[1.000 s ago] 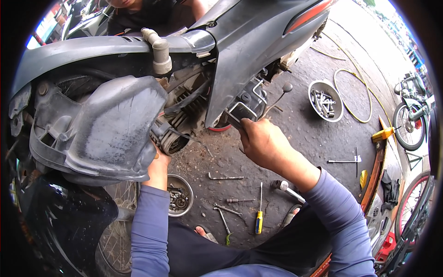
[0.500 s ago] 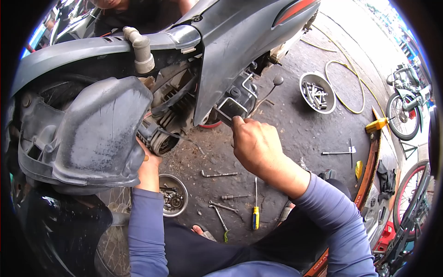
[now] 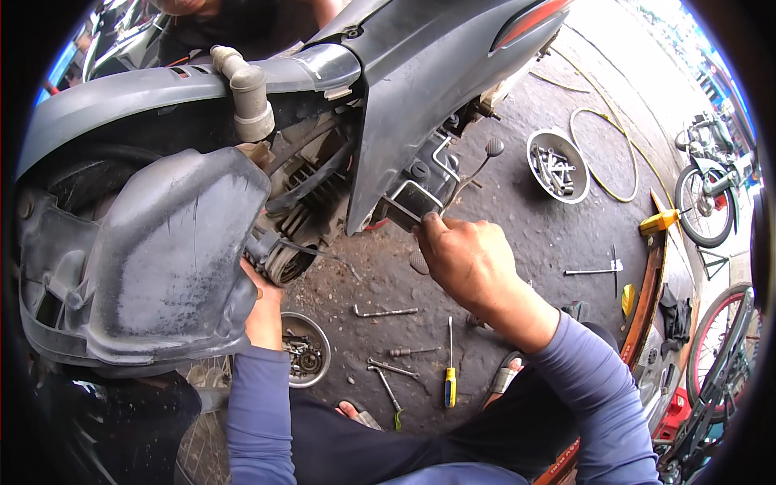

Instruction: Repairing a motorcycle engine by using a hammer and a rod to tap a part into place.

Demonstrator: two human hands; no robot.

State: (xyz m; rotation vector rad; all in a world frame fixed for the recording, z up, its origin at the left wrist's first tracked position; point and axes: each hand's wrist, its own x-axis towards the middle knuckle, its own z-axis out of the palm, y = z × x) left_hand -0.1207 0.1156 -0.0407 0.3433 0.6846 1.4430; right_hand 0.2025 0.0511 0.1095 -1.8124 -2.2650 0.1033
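My left hand (image 3: 264,311) reaches up behind a large grey plastic housing (image 3: 174,259) on the motorbike, at a round, ribbed dark fitting (image 3: 288,260); its fingers are mostly hidden. My right hand (image 3: 475,263) is closed, thumb and fingers pressed on the near end of a dark metal bracket (image 3: 411,200) with a shiny bent rim, low on the bike. A rounded grey pad (image 3: 418,261) shows just below those fingers. Beyond the bracket, a pedal (image 3: 495,148) sticks out on a thin lever. A thin cable (image 3: 327,256) hangs loose from the fitting.
A bowl of sockets (image 3: 558,166) stands to the right, a bowl of small parts (image 3: 305,349) by my left forearm. An L-shaped wrench (image 3: 385,310), other wrenches (image 3: 394,369) and a yellow screwdriver (image 3: 450,386) lie on the floor. Another person (image 3: 234,28) is beyond the bike.
My right hand has shifted slightly right and down, and the grey pad below it has come into sight. The bike appears slightly shifted in view. My left hand stays at the fitting.
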